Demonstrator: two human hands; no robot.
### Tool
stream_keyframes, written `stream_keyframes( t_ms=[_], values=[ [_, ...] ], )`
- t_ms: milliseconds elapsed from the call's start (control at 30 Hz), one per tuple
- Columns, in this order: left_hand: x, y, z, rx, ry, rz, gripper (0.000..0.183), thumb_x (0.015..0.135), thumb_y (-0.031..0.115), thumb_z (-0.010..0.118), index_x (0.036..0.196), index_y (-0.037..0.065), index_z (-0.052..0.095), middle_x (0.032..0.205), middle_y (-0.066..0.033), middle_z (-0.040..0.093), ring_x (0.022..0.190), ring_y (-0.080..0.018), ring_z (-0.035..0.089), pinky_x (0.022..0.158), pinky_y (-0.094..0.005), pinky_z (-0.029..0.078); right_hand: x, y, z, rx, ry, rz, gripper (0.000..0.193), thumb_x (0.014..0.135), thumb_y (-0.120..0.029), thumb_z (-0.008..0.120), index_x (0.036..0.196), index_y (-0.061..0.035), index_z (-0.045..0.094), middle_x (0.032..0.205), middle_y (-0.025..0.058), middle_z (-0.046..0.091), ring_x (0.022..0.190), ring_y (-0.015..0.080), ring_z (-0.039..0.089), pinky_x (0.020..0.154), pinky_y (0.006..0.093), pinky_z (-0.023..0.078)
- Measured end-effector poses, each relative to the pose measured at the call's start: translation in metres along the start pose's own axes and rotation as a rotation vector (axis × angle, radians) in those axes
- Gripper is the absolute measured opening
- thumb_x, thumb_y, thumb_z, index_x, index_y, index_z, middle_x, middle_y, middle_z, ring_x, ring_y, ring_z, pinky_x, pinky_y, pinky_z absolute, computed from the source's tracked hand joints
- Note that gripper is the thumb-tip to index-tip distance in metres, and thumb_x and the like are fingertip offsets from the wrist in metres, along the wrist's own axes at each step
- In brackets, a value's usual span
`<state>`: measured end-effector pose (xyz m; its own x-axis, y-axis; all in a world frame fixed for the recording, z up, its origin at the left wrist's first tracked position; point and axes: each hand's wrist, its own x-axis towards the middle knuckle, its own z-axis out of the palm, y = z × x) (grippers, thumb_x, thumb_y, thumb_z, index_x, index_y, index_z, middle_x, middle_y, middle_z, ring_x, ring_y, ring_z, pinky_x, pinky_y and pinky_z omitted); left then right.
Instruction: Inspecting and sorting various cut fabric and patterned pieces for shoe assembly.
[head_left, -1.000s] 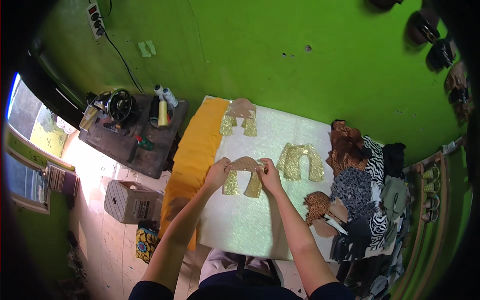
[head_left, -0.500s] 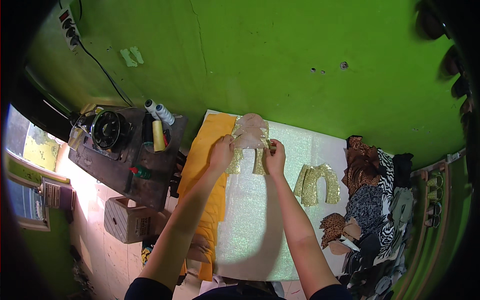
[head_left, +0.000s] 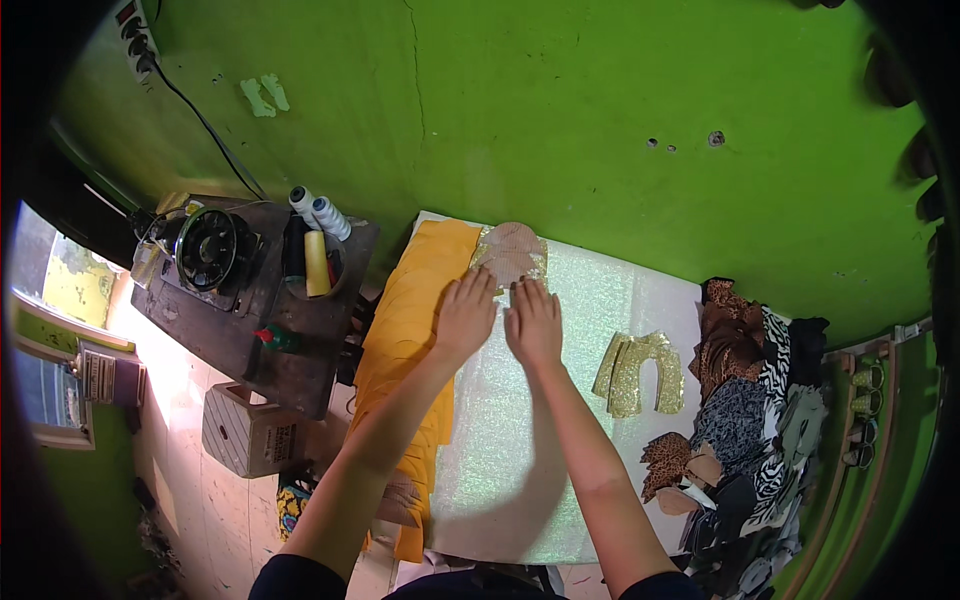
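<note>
My left hand (head_left: 466, 314) lies flat with its fingers stretched over the left leg of a gold glittery cut piece (head_left: 541, 262) at the far edge of the table. Beside it, my right hand (head_left: 534, 322) rests palm down on the right leg, its fingers straight and close together. Just beyond the fingertips, overlapping brownish-pink scalloped pieces (head_left: 515, 242) lie on the gold material. Both hands hide most of the gold legs. Farther right sit more gold glittery U-shaped pieces (head_left: 625, 372), apart from my hands.
Overlapping yellow-orange pieces (head_left: 405, 310) line the table's left side. The tabletop (head_left: 500, 470) carries a shiny whitish sheet. Patterned fabric pieces (head_left: 740, 400) heap up on the right. A dark sewing table (head_left: 300, 365) with thread cones (head_left: 330, 218) stands left; a green wall (head_left: 560, 100) rises behind.
Both hands have gone from gripping the gold piece's sides with bent fingers to lying flat on its legs, closer together. The view has shifted slightly.
</note>
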<state>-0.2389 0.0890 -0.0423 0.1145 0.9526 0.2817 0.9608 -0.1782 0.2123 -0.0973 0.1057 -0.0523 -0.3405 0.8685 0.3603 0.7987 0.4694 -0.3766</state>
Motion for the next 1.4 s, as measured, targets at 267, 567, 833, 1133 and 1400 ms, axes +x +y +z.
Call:
stream_keyframes(
  t_ms=[267, 567, 833, 1133, 1400],
  values=[
    [-0.02, 0.03, 0.006, 0.119, -0.015, 0.0, 0.045, 0.085, 0.029, 0.041, 0.122, 0.005, 0.043, 0.132, -0.0095, 0.037, 0.124, -0.0225, 0.03, 0.102, -0.0406, 0.02, -0.017, 0.001, -0.018, 0.005, -0.071, 0.004, 0.046, 0.081, -0.016, 0.045, 0.125, -0.0062, 0.038, 0.133, 0.0113, 0.035, 0.125, 0.026, 0.029, 0.103, 0.0477, 0.017],
    [-0.006, 0.169, 0.008, -0.296, -0.126, 0.111, 0.025, 0.078, 0.019, 0.054, 0.096, 0.002, 0.054, 0.094, -0.0123, 0.055, 0.086, -0.0269, 0.055, 0.075, -0.0375, 0.044, -0.075, 0.096, -0.104, -0.042, 0.187, 0.211, 0.04, 0.07, -0.007, 0.056, 0.109, -0.0051, 0.05, 0.106, 0.0154, 0.048, 0.101, 0.0329, 0.044, 0.088, 0.0431, 0.032],
    [0.02, 0.247, 0.047, -0.125, -0.091, 0.077, 0.024, 0.075, 0.018, 0.053, 0.095, 0.006, 0.055, 0.093, -0.0092, 0.053, 0.09, -0.0237, 0.052, 0.079, -0.0356, 0.041, -0.087, 0.174, -0.145, -0.165, -0.144, 0.154, 0.035, 0.067, -0.01, 0.057, 0.102, -0.0079, 0.056, 0.104, 0.0113, 0.052, 0.102, 0.0284, 0.045, 0.092, 0.0411, 0.031],
    [0.017, 0.259, 0.033, -0.148, 0.109, 0.073, 0.033, 0.071, 0.016, 0.062, 0.101, 0.008, 0.052, 0.106, -0.0108, 0.048, 0.096, -0.0267, 0.047, 0.08, -0.0381, 0.038, -0.092, 0.176, -0.185, -0.078, 0.071, -0.186, 0.023, 0.07, -0.011, 0.059, 0.093, -0.0082, 0.059, 0.094, 0.0045, 0.055, 0.093, 0.0223, 0.051, 0.089, 0.0382, 0.035],
    [-0.007, 0.274, -0.028, -0.395, -0.119, 0.044, 0.017, 0.08, 0.02, 0.054, 0.09, 0.007, 0.057, 0.084, -0.0125, 0.058, 0.076, -0.0292, 0.056, 0.069, -0.038, 0.044, -0.112, 0.166, -0.236, 0.064, -0.054, -0.171, 0.011, 0.075, -0.015, 0.058, 0.083, -0.0081, 0.058, 0.077, 0.0093, 0.058, 0.071, 0.0277, 0.057, 0.068, 0.0357, 0.046]
  ],
)
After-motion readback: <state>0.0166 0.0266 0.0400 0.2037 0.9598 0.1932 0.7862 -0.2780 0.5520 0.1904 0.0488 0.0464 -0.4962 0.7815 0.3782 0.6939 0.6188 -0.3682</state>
